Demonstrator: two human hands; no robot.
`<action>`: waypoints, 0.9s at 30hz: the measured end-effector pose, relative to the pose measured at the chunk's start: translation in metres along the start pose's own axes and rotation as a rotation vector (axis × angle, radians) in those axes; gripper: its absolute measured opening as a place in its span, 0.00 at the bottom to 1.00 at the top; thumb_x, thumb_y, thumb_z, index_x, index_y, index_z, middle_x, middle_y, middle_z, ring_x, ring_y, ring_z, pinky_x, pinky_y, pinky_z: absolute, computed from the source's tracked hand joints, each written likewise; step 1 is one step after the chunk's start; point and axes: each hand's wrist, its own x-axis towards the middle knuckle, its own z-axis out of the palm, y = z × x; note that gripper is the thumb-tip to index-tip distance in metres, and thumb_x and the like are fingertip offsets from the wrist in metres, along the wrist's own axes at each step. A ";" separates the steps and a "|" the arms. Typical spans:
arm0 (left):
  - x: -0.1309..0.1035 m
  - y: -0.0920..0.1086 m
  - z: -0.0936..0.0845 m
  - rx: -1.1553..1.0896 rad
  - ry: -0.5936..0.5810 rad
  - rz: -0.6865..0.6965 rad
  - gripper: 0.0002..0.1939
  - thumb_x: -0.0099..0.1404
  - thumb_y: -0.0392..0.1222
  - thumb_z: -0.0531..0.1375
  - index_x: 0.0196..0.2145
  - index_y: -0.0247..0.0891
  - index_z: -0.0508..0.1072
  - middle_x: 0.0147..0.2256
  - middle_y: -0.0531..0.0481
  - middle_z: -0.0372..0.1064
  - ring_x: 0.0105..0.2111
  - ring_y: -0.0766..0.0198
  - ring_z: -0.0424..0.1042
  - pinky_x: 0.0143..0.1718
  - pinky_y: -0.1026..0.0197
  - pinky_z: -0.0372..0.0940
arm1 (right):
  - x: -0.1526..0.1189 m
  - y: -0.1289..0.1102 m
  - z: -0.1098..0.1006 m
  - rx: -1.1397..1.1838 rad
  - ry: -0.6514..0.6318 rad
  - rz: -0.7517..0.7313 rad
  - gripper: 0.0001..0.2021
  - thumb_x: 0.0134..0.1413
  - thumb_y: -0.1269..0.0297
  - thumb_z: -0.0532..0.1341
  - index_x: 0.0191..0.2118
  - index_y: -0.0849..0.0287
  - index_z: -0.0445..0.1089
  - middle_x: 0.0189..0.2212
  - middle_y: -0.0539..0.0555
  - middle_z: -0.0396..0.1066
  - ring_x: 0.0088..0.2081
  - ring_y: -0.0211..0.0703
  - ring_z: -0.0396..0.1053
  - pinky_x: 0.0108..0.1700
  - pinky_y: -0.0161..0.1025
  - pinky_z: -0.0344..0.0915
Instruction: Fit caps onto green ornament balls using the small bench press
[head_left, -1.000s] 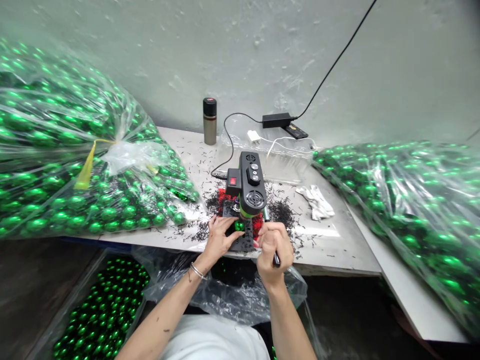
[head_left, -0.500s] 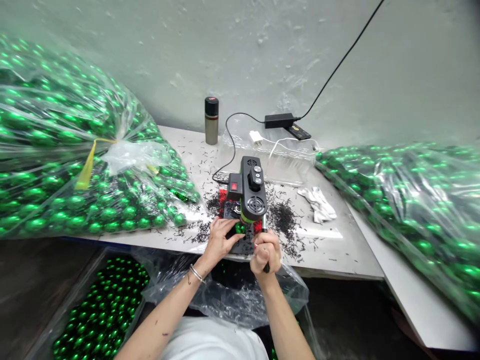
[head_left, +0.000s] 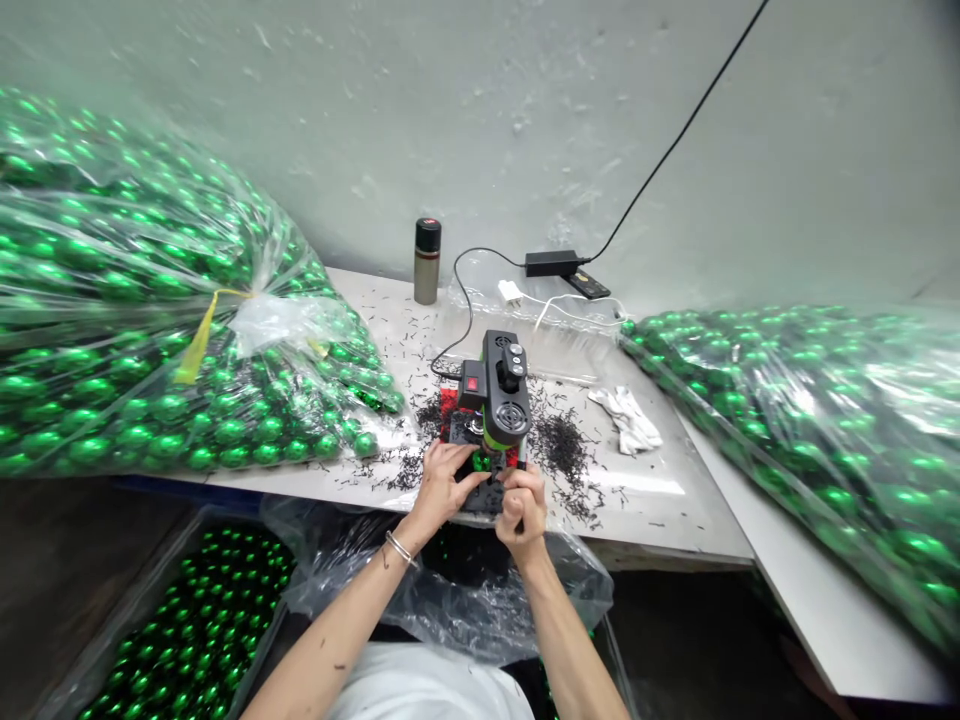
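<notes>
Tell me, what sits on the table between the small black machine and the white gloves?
A heap of dark shavings lies between the machine and the gloves, seen in the head view.

I see a pale surface (head_left: 675, 520) carrying a small black machine (head_left: 499, 400), dark shavings (head_left: 559, 440), a flask (head_left: 427, 260), a white cloth (head_left: 626, 418), and two bags of green balls (head_left: 150, 350).

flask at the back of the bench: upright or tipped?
Upright. The flask stands on its base on the table near the wall, dark cap on top, apart from the black machine.
</notes>
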 end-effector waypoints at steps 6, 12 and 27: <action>-0.001 -0.001 0.003 0.025 0.042 0.020 0.15 0.59 0.46 0.69 0.44 0.44 0.79 0.42 0.44 0.78 0.47 0.49 0.71 0.63 0.40 0.51 | 0.044 -0.025 -0.011 0.067 0.094 0.202 0.15 0.65 0.71 0.49 0.25 0.57 0.58 0.27 0.49 0.63 0.28 0.35 0.63 0.31 0.36 0.61; -0.041 -0.005 -0.005 0.205 0.055 0.223 0.25 0.64 0.51 0.64 0.56 0.40 0.71 0.51 0.39 0.74 0.53 0.47 0.70 0.61 0.39 0.56 | 0.074 -0.041 -0.021 0.105 0.060 0.396 0.16 0.66 0.69 0.51 0.24 0.57 0.59 0.26 0.49 0.62 0.28 0.36 0.63 0.32 0.37 0.59; 0.068 -0.026 -0.110 0.945 -0.054 -0.053 0.16 0.67 0.35 0.58 0.53 0.36 0.70 0.51 0.38 0.70 0.46 0.51 0.73 0.46 0.54 0.66 | 0.046 -0.032 -0.010 0.078 0.153 0.360 0.15 0.66 0.70 0.52 0.25 0.57 0.61 0.26 0.48 0.63 0.25 0.34 0.64 0.28 0.37 0.60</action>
